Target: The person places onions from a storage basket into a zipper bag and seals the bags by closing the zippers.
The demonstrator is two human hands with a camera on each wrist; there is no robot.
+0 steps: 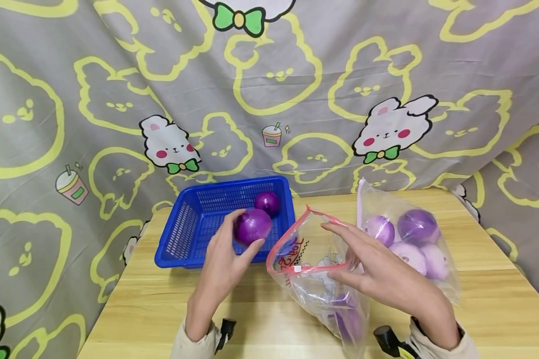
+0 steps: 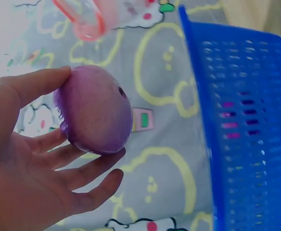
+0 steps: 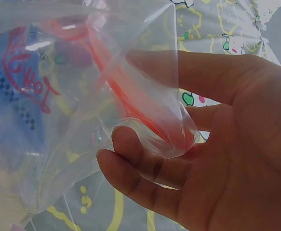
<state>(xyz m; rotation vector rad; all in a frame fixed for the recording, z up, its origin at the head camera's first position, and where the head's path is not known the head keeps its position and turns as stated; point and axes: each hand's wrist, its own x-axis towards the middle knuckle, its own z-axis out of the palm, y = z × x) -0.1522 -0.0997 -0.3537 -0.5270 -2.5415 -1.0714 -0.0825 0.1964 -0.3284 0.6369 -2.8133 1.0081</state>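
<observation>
My left hand (image 1: 224,254) holds a purple onion (image 1: 252,227) between thumb and fingers, above the near side of a blue basket (image 1: 184,262). In the left wrist view the onion (image 2: 94,110) sits against the fingertips. A second onion (image 1: 267,203) lies inside the basket. My right hand (image 1: 382,267) grips one side of a clear zip bag (image 1: 314,294) whose red-edged mouth gapes toward the left hand. In the right wrist view the bag's red rim (image 3: 140,115) runs between thumb and fingers. Something purple (image 1: 348,319) shows low in this bag, blurred by the plastic.
Behind the right hand a second clear bag (image 1: 444,224) with several purple onions stands on the wooden table (image 1: 139,309). A grey patterned cloth (image 1: 260,89) hangs along the table's back edge, close behind the basket.
</observation>
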